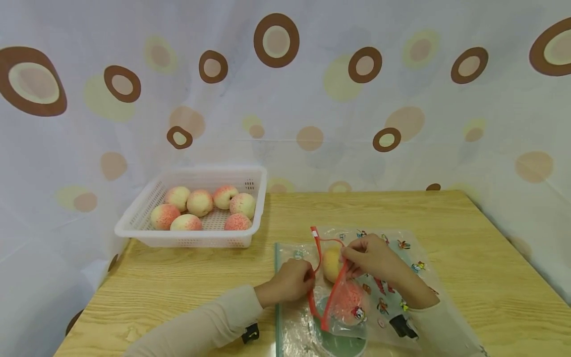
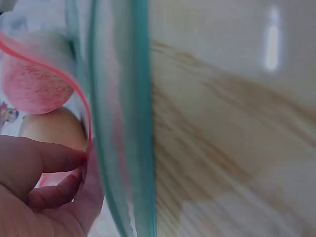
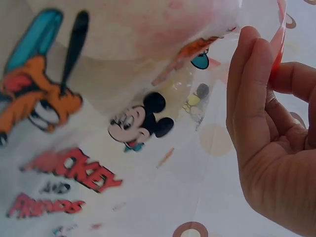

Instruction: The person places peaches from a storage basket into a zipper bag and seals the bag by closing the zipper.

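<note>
A clear zip bag (image 1: 336,297) with a red zip edge and cartoon prints lies at the front of the table, its mouth spread apart. Two peaches are in it, a yellowish one (image 1: 331,265) near the mouth and a pink speckled one (image 1: 350,300). My left hand (image 1: 294,280) pinches the red edge on the left side, thumb against fingers in the left wrist view. On the opposite side, my right hand (image 1: 370,255) pinches the other red edge. The right wrist view shows the printed film (image 3: 140,121) beside that hand.
Under the red-edged bag lies another clear bag with a teal edge (image 1: 278,302) and a round green shape (image 1: 343,342). A white basket (image 1: 192,239) of several peaches (image 1: 199,203) stands at the back left. A small black object (image 1: 251,333) lies near the left forearm.
</note>
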A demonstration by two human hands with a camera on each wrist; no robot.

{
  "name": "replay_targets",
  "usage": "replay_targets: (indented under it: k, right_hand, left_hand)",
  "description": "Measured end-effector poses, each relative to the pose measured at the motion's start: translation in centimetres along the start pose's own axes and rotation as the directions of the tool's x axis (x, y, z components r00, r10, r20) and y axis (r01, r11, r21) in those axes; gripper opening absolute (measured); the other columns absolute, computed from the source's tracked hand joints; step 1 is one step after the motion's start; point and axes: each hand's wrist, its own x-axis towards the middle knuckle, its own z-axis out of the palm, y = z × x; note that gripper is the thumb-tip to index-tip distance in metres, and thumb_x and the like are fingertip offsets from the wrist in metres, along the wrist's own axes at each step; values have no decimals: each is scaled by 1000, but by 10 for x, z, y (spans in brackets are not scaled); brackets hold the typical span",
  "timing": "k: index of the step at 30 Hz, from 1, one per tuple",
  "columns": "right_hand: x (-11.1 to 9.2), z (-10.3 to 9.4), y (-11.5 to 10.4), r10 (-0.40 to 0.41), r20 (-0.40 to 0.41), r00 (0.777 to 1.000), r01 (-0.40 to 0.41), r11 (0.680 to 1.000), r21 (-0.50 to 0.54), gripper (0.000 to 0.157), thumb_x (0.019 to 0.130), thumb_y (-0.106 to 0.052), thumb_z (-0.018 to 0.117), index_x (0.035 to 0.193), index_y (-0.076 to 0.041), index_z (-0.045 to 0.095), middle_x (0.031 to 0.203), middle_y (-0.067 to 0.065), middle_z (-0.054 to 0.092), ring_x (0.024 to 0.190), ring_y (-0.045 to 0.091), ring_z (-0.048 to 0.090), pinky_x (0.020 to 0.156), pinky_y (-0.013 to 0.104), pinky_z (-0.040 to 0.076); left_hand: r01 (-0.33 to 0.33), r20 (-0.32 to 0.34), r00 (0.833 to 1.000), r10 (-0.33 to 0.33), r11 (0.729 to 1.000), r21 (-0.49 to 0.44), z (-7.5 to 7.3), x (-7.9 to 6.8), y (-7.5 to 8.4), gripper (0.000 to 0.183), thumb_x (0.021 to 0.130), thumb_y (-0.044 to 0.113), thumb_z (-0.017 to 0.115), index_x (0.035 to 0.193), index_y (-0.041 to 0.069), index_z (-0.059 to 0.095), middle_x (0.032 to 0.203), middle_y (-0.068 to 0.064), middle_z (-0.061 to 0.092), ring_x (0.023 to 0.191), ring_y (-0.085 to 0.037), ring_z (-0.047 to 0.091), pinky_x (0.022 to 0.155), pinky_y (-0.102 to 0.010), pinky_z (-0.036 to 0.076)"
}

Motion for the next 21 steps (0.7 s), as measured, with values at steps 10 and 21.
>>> replay_targets:
  k: [10, 21]
  right_hand:
    - [-21, -38, -19, 71, -104, 992, -84, 988, -128, 29, 97, -13, 49, 82, 6, 67, 65, 8, 65, 59, 20, 65, 59, 36, 57]
    - [-56, -106, -41, 56, -271, 961, -126, 960, -249, 35, 100, -19, 48, 89, 7, 68, 68, 4, 65, 61, 14, 64, 59, 30, 57]
  left_hand:
    - [77, 64, 996, -61, 955, -288, -9, 11, 16, 13, 94, 7, 58, 92, -1, 68, 81, -4, 68, 57, -3, 56, 55, -20, 51]
    - [102, 126, 992, -30, 786, -610, -40, 37, 71, 23, 100, 9, 51, 114, -2, 63, 90, -6, 61, 59, -13, 66, 58, -25, 56]
